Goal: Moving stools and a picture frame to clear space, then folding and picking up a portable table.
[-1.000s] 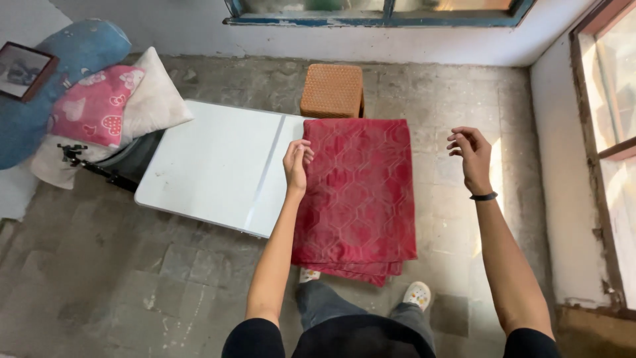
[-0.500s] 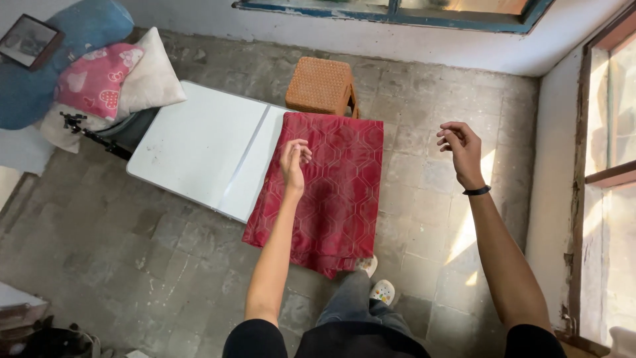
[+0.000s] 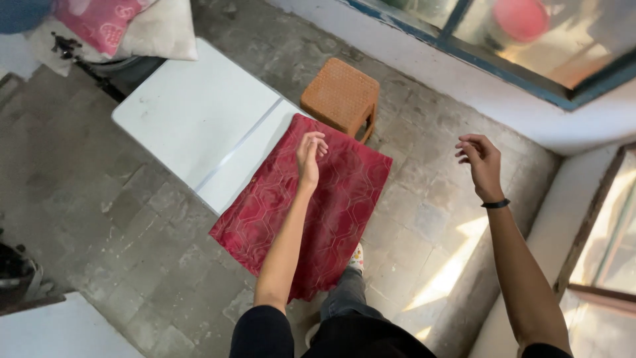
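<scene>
Daylit room seen from my head, slightly tilted and wide-angled.
Sun through the window (image 3: 530,46) on my right throws bright patches on the stone floor (image 3: 450,265); glass glares, edges bend, focus is fairly sharp.

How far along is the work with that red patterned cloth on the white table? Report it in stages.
Done: the red patterned cloth lies spread flat over the near end of the white table, its front edge hanging off. In hand: nothing is gripped; the left hand hovers above the cloth with curled fingers, and the right hand is raised beside it, over the floor. Left: the cloth shows no folds yet.
</scene>
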